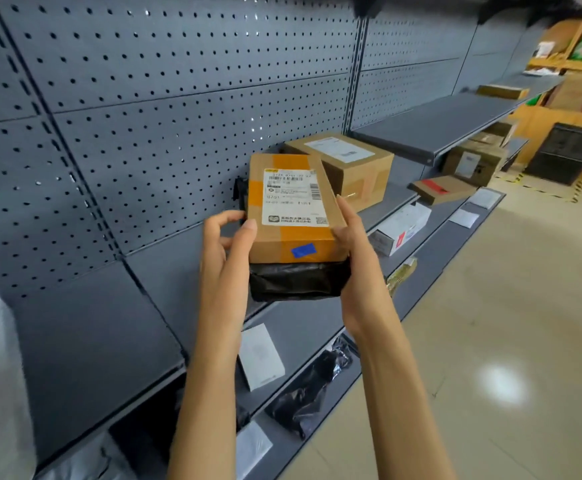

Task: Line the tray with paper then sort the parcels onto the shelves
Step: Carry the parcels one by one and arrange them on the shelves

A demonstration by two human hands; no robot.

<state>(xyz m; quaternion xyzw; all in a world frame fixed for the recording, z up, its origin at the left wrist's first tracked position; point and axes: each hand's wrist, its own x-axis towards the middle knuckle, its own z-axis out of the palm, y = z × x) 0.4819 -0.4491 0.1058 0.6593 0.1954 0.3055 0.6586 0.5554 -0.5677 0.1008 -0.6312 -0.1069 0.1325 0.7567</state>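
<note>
Cardboard parcel [294,209] atop black-wrapped parcel [298,280], long axis 12–6 o'clock, label up. Left hand [225,251] and right hand [358,258] clasp the sides. Bare shelf [85,341] at 8 o'clock.

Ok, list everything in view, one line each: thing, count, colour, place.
Cardboard parcel: one, brown with orange tape, held in both hands.
Black bag parcel: one, black, under the held box.
Large box: one, brown, on the shelf behind.
White box: one, white, shelf below.
Black bag: one, black, lower shelf.
Shelving: grey pegboard units, left wall.
Left hand: on the box's left side.
Right hand: on its right side.
</note>
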